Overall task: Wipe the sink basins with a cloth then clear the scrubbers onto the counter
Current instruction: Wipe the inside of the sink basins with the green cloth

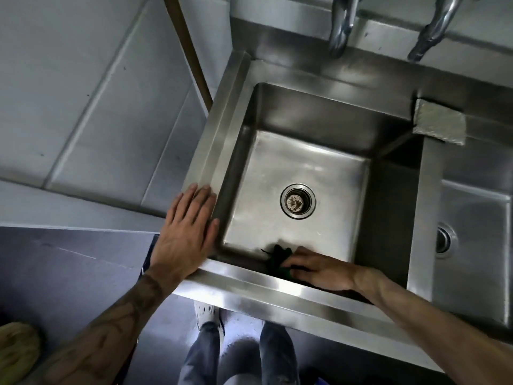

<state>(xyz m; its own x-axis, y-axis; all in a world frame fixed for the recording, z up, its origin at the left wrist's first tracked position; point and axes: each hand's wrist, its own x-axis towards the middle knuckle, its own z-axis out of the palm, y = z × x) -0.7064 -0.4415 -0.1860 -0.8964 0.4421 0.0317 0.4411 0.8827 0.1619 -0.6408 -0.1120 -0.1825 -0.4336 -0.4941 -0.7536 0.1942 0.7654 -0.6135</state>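
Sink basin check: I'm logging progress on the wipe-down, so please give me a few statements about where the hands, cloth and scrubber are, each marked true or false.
1. The right hand presses a dark green cloth at the basin's near wall. True.
2. The left hand holds a scrubber. False: it lies flat on the sink rim.
3. A scrubber lies on the ledge at the basin's far right corner. True.
4. The drain is covered by the cloth. False: it is uncovered.

Commercial kitchen; steel double sink [277,290]; tiled wall [83,93].
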